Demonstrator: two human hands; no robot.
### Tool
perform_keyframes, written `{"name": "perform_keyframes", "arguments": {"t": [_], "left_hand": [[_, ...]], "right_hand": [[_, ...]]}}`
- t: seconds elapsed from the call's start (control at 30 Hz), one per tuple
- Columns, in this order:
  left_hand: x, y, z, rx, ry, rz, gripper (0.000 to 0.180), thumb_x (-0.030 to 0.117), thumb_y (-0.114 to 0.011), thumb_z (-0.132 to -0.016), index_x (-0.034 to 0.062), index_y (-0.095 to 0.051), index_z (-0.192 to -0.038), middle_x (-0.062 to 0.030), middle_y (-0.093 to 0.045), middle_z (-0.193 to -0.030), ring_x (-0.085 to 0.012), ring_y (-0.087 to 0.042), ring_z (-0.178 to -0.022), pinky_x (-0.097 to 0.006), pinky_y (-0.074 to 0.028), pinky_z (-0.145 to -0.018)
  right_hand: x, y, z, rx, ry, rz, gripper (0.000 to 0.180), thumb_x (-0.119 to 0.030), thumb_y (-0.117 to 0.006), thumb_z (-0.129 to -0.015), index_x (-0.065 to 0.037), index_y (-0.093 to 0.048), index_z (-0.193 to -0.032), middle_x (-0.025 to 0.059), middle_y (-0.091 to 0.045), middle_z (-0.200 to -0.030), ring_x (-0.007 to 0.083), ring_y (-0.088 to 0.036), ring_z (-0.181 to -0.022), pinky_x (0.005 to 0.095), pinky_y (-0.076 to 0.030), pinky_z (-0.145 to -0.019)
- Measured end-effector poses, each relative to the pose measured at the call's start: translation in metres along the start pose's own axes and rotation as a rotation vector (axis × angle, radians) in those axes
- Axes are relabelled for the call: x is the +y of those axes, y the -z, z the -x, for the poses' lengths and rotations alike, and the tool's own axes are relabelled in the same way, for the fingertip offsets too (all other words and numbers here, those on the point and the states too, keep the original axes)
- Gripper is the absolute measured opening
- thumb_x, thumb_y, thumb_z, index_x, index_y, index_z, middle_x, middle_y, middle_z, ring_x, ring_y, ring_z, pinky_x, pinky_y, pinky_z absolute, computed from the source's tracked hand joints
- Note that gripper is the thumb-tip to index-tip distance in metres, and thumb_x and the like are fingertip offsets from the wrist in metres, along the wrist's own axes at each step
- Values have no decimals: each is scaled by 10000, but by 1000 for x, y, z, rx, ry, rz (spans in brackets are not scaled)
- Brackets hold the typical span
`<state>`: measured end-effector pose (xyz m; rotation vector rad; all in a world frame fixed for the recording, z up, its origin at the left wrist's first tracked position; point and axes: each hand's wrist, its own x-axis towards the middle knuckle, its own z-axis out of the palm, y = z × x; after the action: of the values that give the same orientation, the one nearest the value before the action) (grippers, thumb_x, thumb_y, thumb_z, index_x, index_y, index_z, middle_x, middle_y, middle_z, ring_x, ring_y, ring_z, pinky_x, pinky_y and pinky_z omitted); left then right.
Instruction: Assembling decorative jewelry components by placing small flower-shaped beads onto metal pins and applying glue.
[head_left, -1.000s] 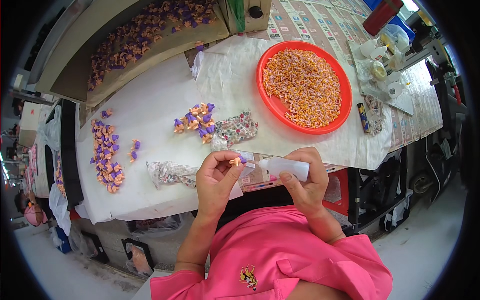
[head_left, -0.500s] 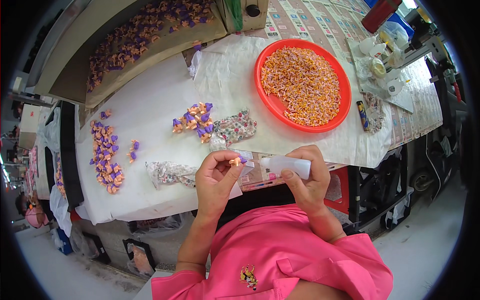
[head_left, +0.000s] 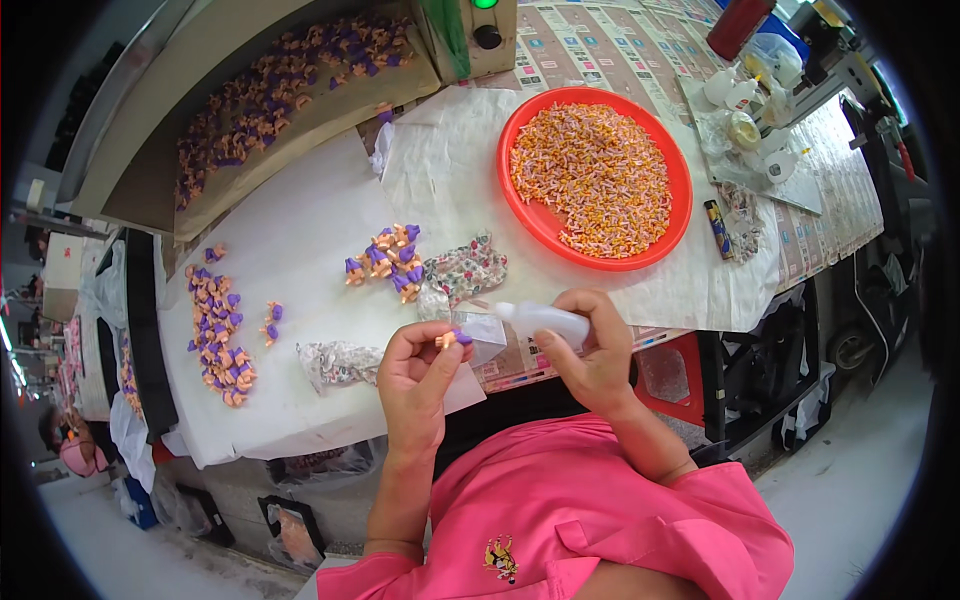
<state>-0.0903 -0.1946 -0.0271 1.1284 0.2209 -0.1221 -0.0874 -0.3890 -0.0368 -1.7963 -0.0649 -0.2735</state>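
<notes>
A white paper-covered worktable (head_left: 300,230) fills the view, with a grey trough (head_left: 270,110) of purple-and-orange pieces along its far edge; a round red tray (head_left: 675,170) heaped with small orange and pink parts sits to the right; a loose cluster of purple-and-orange pieces (head_left: 385,260) lies mid-table beside a flowered pouch (head_left: 465,270), and a longer scatter of the same pieces (head_left: 215,325) runs down the left side.

Against the picture from 1 second ago almost nothing has shifted; both hands stay at the near table edge in the same pose, and the bottle has barely moved.

The left hand (head_left: 420,375) pinches 1 small orange-and-purple piece (head_left: 450,340) between thumb and fingertips, closed on it; the right hand (head_left: 595,355) is wrapped around a small white squeeze bottle (head_left: 545,320), its nozzle pointing left toward the piece; the 2 hands are near each other, not touching; nozzle and piece sit just beside each other, though whether they touch cannot be told; a bit of clear plastic (head_left: 485,335) shows between the hands.
</notes>
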Motion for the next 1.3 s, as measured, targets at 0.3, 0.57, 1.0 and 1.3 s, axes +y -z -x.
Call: {"name": "perform_keyframes", "arguments": {"t": [0.3, 0.57, 1.0, 1.3], "left_hand": [[6, -9, 9, 36, 31, 38, 215, 23, -623, -870, 13, -551, -1072, -77, -612, -1008, -144, -621, -852, -284, -527, -807], [1, -18, 13, 28, 66, 45, 194, 23, -616, -873, 28, -551, -1056, -73, -605, -1026, -134, -617, -866, -281, -527, -808], [5, -22, 20, -11, 77, 56, 196, 17, -609, -874, 24, -553, -1061, -70, -607, -1011, -136, -615, -863, -277, -516, -809], [8, -22, 22, -13, 108, 74, 203, 12, -615, -867, 20, -554, -1060, -76, -611, -1009, -142, -619, -860, -277, -520, -811]], "right_hand": [[-2, -3, -15, 41, 160, 400, 284, -97, -727, -761, -28, -547, -969, 114, -565, -862, 269, -556, -766, 363, -430, -685], [-4, 15, -20, 33, 211, 480, 273, -78, -719, -754, -18, -567, -973, 123, -583, -906, 312, -558, -842, 395, -431, -754], [4, 43, -109, 58, 272, 767, 175, -96, -699, -747, -64, -670, -917, 93, -602, -889, 291, -546, -895, 395, -462, -779], [16, 33, -118, -63, 163, 840, 100, -99, -670, -745, -48, -671, -832, 107, -606, -852, 298, -559, -866, 404, -468, -761]]}}
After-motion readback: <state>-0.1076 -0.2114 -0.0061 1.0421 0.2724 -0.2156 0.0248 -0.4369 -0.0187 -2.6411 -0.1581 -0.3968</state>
